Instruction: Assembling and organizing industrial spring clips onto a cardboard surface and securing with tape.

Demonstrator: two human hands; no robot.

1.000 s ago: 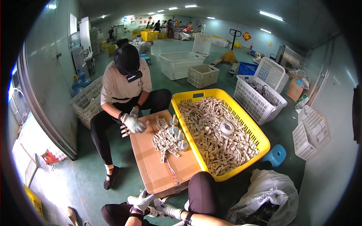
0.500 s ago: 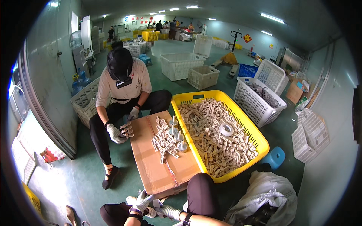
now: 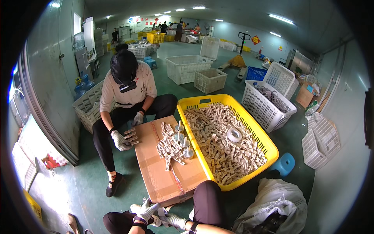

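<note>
My left hand (image 3: 146,210), in a white glove, has its fingers spread just below the near edge of a brown cardboard sheet (image 3: 159,183). Beside it my gloved right hand (image 3: 176,221) is curled next to a small white item (image 3: 159,215); whether it grips it is unclear. A pile of small beige pieces (image 3: 168,147) and a few metal pegs (image 3: 182,137) lie on the cardboard. A yellow crate (image 3: 272,150) on the right is full of the same pieces, with a tape roll (image 3: 234,135) on top.
A person in a white shirt sits across the cardboard, a gloved hand (image 3: 120,141) holding a stack of beige pieces (image 3: 131,136). White baskets (image 3: 269,107) stand behind and right. A blue stool (image 3: 286,163) and a white sack (image 3: 272,204) sit at the right.
The person opposite has drawn a stack of pieces off the cardboard toward the picture's left and bent their head lower. My hands have hardly moved.
</note>
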